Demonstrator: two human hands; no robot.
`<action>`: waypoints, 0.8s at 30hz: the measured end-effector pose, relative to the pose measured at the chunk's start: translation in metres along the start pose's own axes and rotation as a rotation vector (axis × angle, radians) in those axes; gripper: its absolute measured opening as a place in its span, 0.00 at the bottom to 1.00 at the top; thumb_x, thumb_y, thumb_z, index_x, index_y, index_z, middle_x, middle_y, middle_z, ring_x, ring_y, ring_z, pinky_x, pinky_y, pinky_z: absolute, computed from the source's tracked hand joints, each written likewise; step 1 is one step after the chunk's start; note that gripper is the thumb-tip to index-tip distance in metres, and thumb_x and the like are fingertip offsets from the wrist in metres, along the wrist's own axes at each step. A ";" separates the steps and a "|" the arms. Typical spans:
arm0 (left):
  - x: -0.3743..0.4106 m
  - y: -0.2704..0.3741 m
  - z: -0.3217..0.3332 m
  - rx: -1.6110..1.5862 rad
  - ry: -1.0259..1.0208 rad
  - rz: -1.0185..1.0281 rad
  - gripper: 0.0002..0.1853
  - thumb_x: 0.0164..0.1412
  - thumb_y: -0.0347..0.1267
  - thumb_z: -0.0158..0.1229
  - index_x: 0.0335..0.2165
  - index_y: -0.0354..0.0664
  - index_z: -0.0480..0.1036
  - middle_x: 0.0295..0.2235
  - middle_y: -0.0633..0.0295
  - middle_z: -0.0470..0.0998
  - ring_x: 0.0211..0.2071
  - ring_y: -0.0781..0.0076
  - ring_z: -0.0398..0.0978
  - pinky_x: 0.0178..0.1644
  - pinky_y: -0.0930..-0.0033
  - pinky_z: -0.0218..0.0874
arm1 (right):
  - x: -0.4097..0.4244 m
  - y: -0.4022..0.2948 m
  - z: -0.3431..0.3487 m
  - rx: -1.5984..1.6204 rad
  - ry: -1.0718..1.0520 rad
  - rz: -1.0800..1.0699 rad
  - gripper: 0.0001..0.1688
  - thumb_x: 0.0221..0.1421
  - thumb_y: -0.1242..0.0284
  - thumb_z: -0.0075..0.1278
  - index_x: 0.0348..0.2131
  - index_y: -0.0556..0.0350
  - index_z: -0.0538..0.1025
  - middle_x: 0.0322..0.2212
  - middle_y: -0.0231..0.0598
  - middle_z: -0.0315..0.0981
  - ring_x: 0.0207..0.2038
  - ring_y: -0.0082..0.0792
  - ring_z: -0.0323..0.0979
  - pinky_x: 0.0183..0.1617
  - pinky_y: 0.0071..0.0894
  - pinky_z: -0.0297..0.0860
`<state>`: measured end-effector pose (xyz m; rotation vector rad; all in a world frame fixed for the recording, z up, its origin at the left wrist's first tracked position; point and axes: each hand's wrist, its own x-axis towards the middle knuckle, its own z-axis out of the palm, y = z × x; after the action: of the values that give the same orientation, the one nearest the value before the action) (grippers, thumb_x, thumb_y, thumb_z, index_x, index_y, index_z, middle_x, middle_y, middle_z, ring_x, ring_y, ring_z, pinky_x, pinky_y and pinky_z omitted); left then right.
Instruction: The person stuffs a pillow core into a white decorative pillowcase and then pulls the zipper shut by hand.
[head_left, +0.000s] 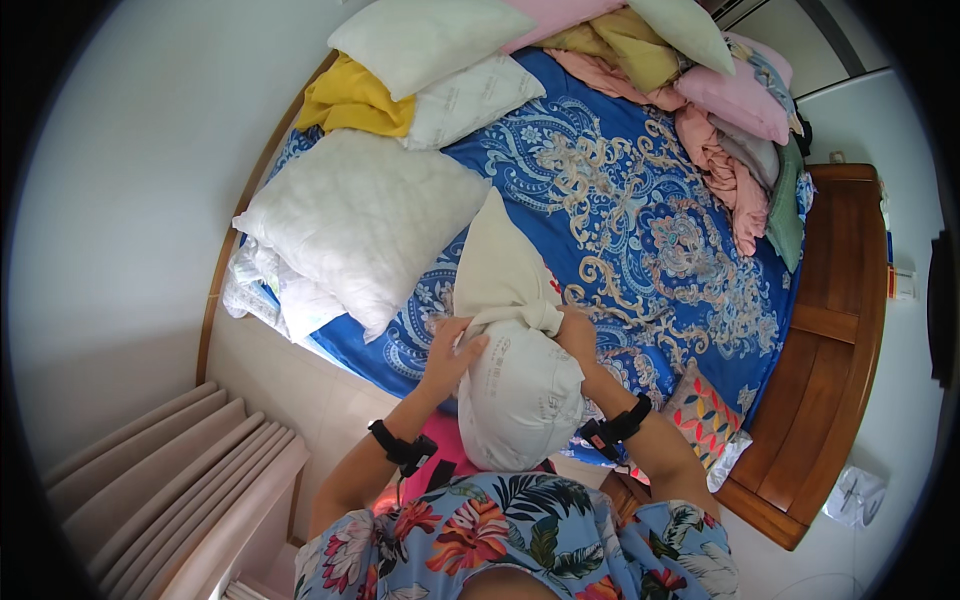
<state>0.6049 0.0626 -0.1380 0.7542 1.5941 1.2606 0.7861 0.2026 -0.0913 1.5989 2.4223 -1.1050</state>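
Observation:
A white printed pillow (517, 397) stands bunched upright against my body, its upper end inside a cream pillowcase (499, 259). My left hand (455, 349) grips the rolled edge of the case on its left side, thumb towards the pillow. On the right side my right hand (576, 334) holds the same edge, its fingers partly hidden by the cloth. The far part of the case lies flat and comes to a point on the blue patterned bedsheet (637, 202). Beside it, to the left, rests a large plain white pillow (367, 217).
More pillows (431, 41), a yellow cloth (356, 97) and pink bedding (724, 172) are heaped along the bed's far side. A wooden headboard (817, 337) borders the right, near a small leaf-patterned cushion (701, 412). Beige curtains (180, 480) hang at the lower left.

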 end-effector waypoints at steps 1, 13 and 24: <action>0.000 0.007 0.001 -0.202 -0.067 -0.097 0.29 0.48 0.38 0.66 0.46 0.34 0.69 0.41 0.51 0.74 0.46 0.55 0.70 0.51 0.60 0.60 | 0.000 0.004 0.003 0.025 0.027 -0.026 0.22 0.42 0.65 0.61 0.37 0.57 0.78 0.36 0.51 0.77 0.37 0.48 0.75 0.39 0.38 0.70; -0.002 0.004 0.029 0.393 -0.076 0.031 0.20 0.45 0.36 0.66 0.36 0.38 0.71 0.32 0.51 0.76 0.35 0.53 0.75 0.38 0.61 0.65 | -0.018 0.009 -0.031 0.546 -0.412 -0.064 0.25 0.47 0.69 0.58 0.45 0.62 0.72 0.41 0.45 0.75 0.40 0.37 0.75 0.44 0.32 0.70; -0.017 -0.030 0.001 0.124 -0.080 0.007 0.24 0.47 0.26 0.61 0.45 0.41 0.67 0.42 0.57 0.72 0.45 0.61 0.71 0.45 0.63 0.65 | 0.006 0.035 0.021 0.216 0.257 -0.160 0.09 0.44 0.74 0.56 0.30 0.52 0.76 0.30 0.42 0.77 0.34 0.43 0.76 0.34 0.32 0.68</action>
<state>0.6142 0.0395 -0.1621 0.8777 1.6163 1.1307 0.8048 0.2032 -0.1281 1.7303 2.7173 -1.3006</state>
